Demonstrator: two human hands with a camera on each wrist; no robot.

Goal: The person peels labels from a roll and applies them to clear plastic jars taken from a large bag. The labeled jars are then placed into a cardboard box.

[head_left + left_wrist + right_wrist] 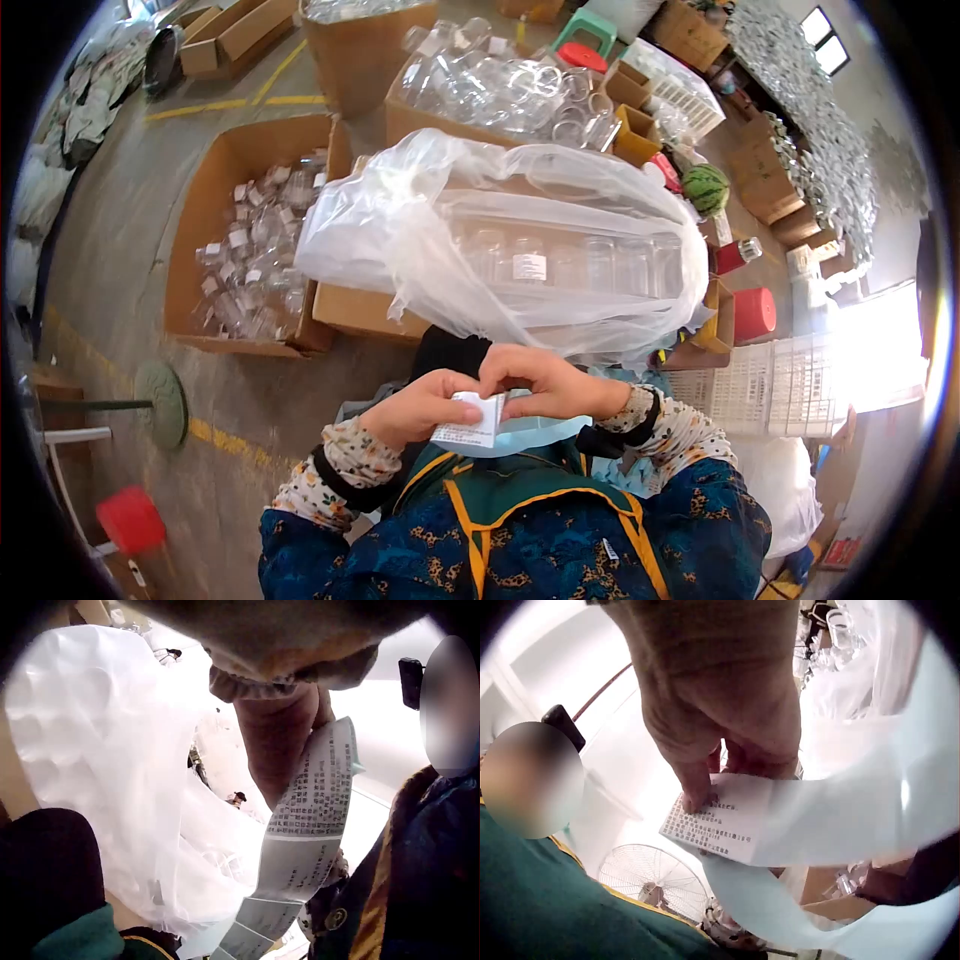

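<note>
Nearest the head camera, at 6 o'clock, lay your green apron (510,488) with its orange edging, worn over a dark-blue patterned garment (360,560). Clock positions in this view were read from your two hands. Between them, just above the apron, was the label strip (468,425), its white face bearing fine printed characters. Your left hand (425,405) pinched the strip from 9 o'clock, thumb upon the print; your right hand (545,385) pinched its edge from 2 o'clock. In the right wrist view the strip's pale-blue length curved away toward 3 and 4 o'clock, and a wire fan (651,881) stood at 7. Beyond your hands, at 12 o'clock, a translucent plastic bag (390,205) lay spread around clear bottles, one of which, the labelled bottle (529,262), faced you. A cardboard box (195,230) of small bottles stood at 10 o'clock, touching or just beside the bagged group; which, you could not tell. A watermelon (705,188) lay between 1 and 2 o'clock, and a white crate (780,385) at 3.
</note>
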